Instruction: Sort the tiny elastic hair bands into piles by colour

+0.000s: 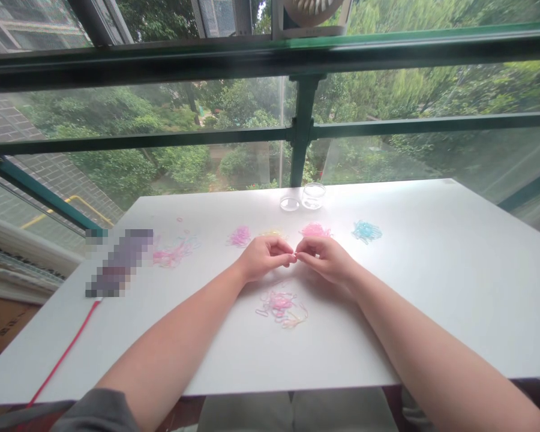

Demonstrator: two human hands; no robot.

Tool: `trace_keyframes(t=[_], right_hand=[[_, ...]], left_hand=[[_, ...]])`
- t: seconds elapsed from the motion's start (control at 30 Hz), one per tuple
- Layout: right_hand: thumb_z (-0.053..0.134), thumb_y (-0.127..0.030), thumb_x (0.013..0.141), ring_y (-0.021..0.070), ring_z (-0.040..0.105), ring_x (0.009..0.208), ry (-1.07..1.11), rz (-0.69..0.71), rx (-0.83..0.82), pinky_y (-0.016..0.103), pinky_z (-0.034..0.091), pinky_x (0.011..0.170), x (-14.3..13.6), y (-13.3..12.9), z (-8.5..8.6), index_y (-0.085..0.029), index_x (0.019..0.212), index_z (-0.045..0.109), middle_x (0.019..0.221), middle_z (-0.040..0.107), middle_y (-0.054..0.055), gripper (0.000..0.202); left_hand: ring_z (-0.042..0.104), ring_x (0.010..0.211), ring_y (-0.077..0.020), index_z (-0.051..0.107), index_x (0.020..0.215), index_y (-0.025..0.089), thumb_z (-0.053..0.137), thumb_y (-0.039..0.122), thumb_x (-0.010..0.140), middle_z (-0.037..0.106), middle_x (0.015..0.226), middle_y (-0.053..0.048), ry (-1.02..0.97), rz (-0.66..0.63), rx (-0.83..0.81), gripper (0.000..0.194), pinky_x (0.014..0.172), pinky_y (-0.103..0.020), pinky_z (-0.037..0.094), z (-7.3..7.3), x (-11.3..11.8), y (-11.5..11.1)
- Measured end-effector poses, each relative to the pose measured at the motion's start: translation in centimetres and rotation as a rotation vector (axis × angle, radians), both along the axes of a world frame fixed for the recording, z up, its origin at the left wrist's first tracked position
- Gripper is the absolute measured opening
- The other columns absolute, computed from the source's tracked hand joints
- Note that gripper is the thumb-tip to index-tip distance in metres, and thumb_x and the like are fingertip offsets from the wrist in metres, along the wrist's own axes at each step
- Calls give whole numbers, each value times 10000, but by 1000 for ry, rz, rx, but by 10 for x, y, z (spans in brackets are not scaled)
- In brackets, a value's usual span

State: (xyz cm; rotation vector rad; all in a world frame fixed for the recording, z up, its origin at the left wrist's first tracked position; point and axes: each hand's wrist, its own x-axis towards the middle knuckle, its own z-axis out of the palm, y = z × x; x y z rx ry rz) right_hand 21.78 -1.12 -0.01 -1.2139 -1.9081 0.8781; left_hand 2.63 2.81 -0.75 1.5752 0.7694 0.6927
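Observation:
Over the middle of the white table, my left hand (266,257) and my right hand (326,258) meet fingertip to fingertip, each closed in a pinch. A tiny pale bit shows between the fingertips, too small to name. Just below them lies a loose pile of mixed rubber bands (281,303), mostly pink and clear. Behind my right hand is a pink rubber band pile (314,229), partly covered by it. Yellow rubber bands (270,233) peek out behind my left hand. A purple-pink rubber band pile (240,236) sits left of it, and a blue rubber band pile (366,231) lies to the right.
A clear round jar (314,196) and a clear shallow lid (290,204) stand at the table's (454,288) back edge. More scattered pink bands (173,252) lie at left, beside a blurred-out dark object (119,264) with a red cord (67,351). Green window bars are behind.

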Motion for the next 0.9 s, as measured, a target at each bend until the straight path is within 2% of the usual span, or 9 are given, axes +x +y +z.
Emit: trace_keyframes(t=[0.23, 0.37, 0.47, 0.63, 0.7, 0.9], right_hand=[[550, -253, 766, 104, 461, 542, 32, -20, -9, 236, 362, 509, 3, 2, -2, -177, 757, 567, 605, 518, -20, 79], [547, -231, 761, 101, 451, 542, 44, -35, 23, 234, 358, 510, 4, 3, -2, -179, 735, 556, 597, 498, -25, 59], [551, -231, 762, 114, 486, 578, 69, -30, 21, 244, 383, 537, 5, 4, -1, -177, 736, 562, 630, 536, -7, 61], [581, -304, 767, 145, 560, 624, 118, 100, -140, 264, 428, 553, 4, 2, -2, -157, 916, 623, 696, 621, 32, 213], [602, -329, 759, 143, 558, 621, 118, 119, -146, 262, 424, 546, 2, 1, -1, -150, 948, 640, 718, 638, 42, 263], [618, -296, 746, 128, 520, 597, 58, 22, -17, 248, 379, 525, -1, 1, 3, -149, 746, 667, 682, 628, 38, 154]], left_hand=[[620, 611, -118, 639, 844, 96, 745, 282, 661, 675, 719, -78, -18, -11, 0, 281, 527, -206, 449, 0, -2, 1], [605, 598, -110, 645, 839, 101, 753, 277, 654, 652, 673, -50, -43, -13, 12, 277, 535, -210, 440, -2, -3, 3], [606, 639, -112, 631, 825, 104, 765, 264, 642, 643, 706, -45, -87, -6, 14, 278, 571, -218, 453, -2, -3, 4], [617, 679, -117, 537, 684, 115, 769, 255, 639, 619, 690, -22, -144, -13, 10, 275, 641, -243, 478, -1, -2, 3], [620, 685, -121, 511, 665, 120, 768, 262, 639, 613, 675, -16, -149, -14, 12, 295, 650, -248, 479, -1, -2, 2], [541, 567, -70, 432, 602, 136, 782, 286, 600, 543, 583, 35, -146, 7, 25, 380, 550, -200, 422, -1, -2, 2]])
